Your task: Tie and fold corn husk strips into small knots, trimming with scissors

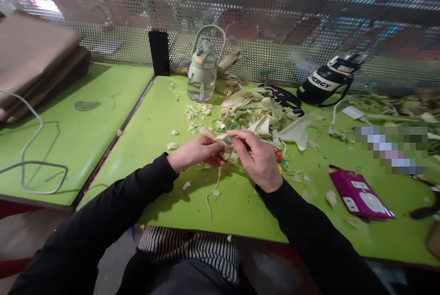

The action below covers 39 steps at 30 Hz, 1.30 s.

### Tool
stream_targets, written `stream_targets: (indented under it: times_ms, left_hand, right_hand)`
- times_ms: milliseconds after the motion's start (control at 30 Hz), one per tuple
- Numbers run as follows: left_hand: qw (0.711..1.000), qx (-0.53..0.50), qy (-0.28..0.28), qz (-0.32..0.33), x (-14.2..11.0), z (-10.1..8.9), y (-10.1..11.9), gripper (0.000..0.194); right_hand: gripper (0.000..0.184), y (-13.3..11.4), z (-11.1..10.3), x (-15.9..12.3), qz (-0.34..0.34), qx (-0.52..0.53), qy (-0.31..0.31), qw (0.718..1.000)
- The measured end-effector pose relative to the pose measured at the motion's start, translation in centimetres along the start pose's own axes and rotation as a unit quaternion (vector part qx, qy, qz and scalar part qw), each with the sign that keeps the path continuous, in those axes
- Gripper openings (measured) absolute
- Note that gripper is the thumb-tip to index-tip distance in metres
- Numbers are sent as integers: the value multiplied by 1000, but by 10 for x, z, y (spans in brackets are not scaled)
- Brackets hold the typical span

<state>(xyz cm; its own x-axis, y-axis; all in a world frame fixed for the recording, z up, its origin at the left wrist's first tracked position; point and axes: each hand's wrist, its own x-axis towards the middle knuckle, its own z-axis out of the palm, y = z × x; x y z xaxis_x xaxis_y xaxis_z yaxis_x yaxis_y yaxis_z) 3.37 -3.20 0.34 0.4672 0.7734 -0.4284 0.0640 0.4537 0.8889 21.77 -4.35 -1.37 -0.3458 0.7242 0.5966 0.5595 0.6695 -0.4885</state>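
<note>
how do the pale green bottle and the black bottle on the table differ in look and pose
The pale green bottle stands upright, while the black bottle is tilted. The green bottle's clear lower part shows liquid inside; the black one's body is opaque, with a white lettered band. Both are on the green table, near the perforated screen.

Jug left of husks | flask right | packet before flask

The tabletop is showing lime green; the husks are showing pale cream. Black-and-white stripes are covering the cloth.
</note>
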Motion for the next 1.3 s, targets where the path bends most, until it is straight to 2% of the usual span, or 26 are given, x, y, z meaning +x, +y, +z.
stream_targets:
  times_ms: [100, 300, 400, 600, 867, 967, 1167, 1300]
  left_hand:
    - [1000, 1, -10, 8, 0, -1, -1, 28]
    - [1000, -25, 14, 6, 0, 0, -1, 31]
    - [998, -51, 25, 6, 3, -1, -3, 31]
    - [996, -81, 21, 10, 10, -6, -10, 32]
    - [996, -87, 33, 0, 8, -3, -8, 25]
    - [996, -85, 36, -6, 7, -3, -7, 27]
    - [997, -67, 35, 0, 9, -5, -7, 29]
    - [998, -58, 26, 11, 11, -7, -10, 29]
  right_hand:
    - [13, -1, -4, 4, -26, -28, -29, 999]
    - [10, -2, -7, 3, -1, -41, -61, 997]
    - [19, 1, -8, 4, -44, -52, -78, 995]
    - [19, 11, -11, 8, -109, -43, -122, 986]
    - [7, 7, -6, 5, -63, -88, -73, 991]
    - [7, 7, -8, 5, -71, -83, -96, 989]
    - [10, 9, -16, 8, -47, -58, -160, 984]
    - [11, 8, -15, 10, -40, -43, -159, 985]
